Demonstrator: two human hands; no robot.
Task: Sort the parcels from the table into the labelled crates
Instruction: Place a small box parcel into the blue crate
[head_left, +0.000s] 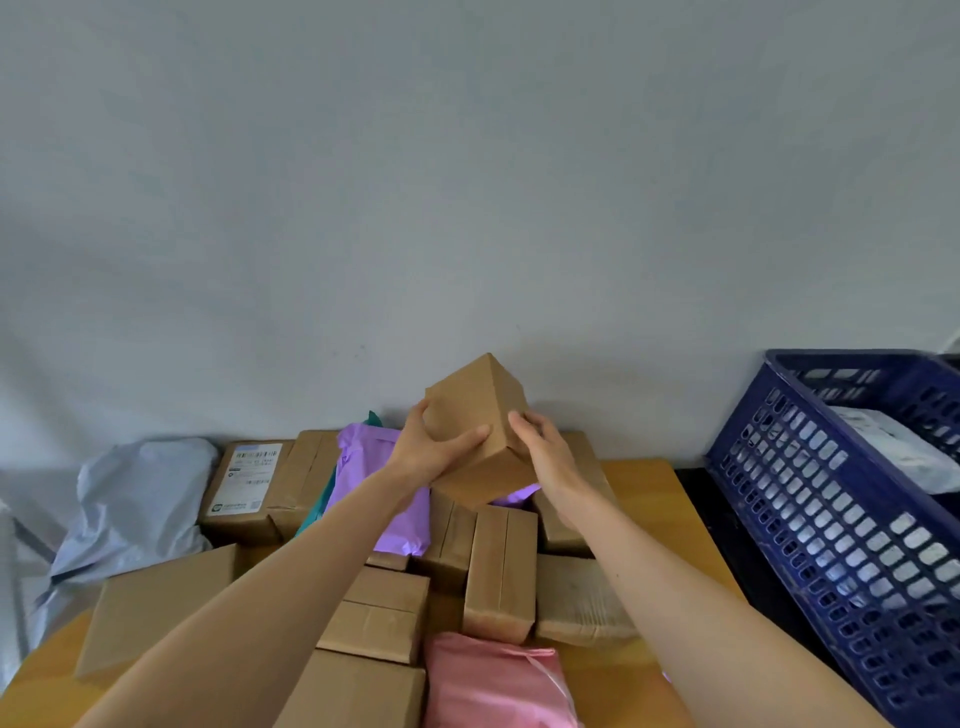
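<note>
A small plain cardboard box (480, 410) is lifted above the pile of parcels, tilted with one corner up. My left hand (431, 447) grips its left face, thumb across the front. My right hand (545, 447) holds its right side, fingers on the edge. Below lie several brown cardboard parcels (498, 566) on the wooden table (644, 488), along with a purple mailer bag (363, 467) and a pink mailer bag (493, 680). A dark blue slatted crate (831, 519) stands to the right of the table; no label shows on it.
A labelled carton (247, 488) sits at the table's back left, a grey poly bag (135, 499) beside it. A white parcel (893, 447) lies inside the blue crate. A plain grey wall runs behind the table. A green bag edge (373, 418) pokes out behind the purple one.
</note>
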